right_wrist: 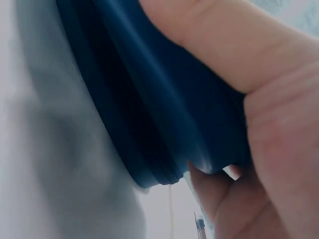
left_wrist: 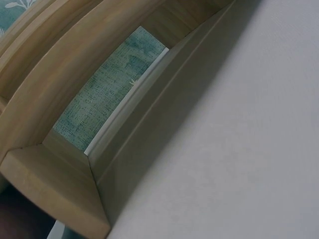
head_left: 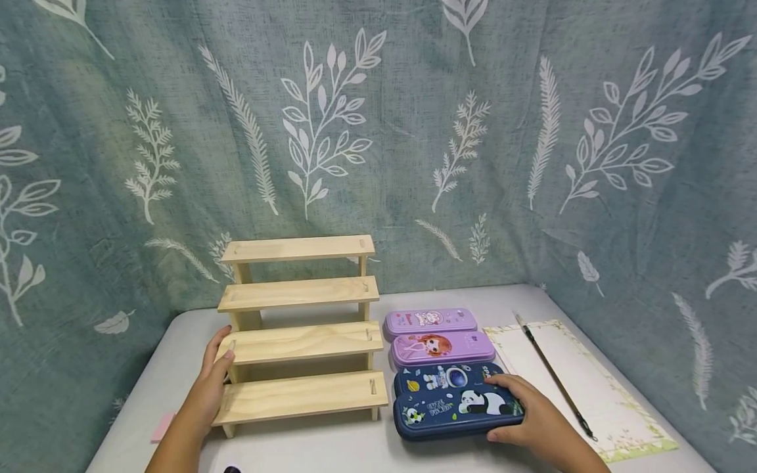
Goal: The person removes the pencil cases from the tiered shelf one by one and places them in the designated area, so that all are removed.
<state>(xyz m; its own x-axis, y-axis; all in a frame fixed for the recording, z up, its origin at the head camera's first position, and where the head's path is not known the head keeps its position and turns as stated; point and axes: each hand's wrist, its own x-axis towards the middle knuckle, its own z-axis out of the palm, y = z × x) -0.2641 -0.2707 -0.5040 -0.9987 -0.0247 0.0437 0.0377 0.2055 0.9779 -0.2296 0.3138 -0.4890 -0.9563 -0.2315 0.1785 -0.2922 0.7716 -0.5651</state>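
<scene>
A tiered wooden display stand (head_left: pixel 304 341) with several plank steps rises on the left of the table. At its left side, my left hand (head_left: pixel 208 384) grips the end of a lower plank, thumb over the top. The left wrist view shows the stand's planks (left_wrist: pixel 55 184) close up. My right hand (head_left: pixel 535 414) holds the right end of a navy pencil case with a panda picture (head_left: pixel 458 410), thumb at the near side and fingers at the far side. This case overlaps another navy pencil case with an astronaut (head_left: pixel 432 376). In the right wrist view, the held case (right_wrist: pixel 164 99) appears tilted.
Behind the navy cases lie a purple pencil case with a girl (head_left: pixel 467 347) and a lilac pencil case (head_left: pixel 455 320). A brush (head_left: pixel 556 374) lies on patterned paper (head_left: pixel 615 394) at the right. Pink paper (head_left: pixel 162 427) lies at the left. A leaf-print curtain (head_left: pixel 402 131) hangs behind.
</scene>
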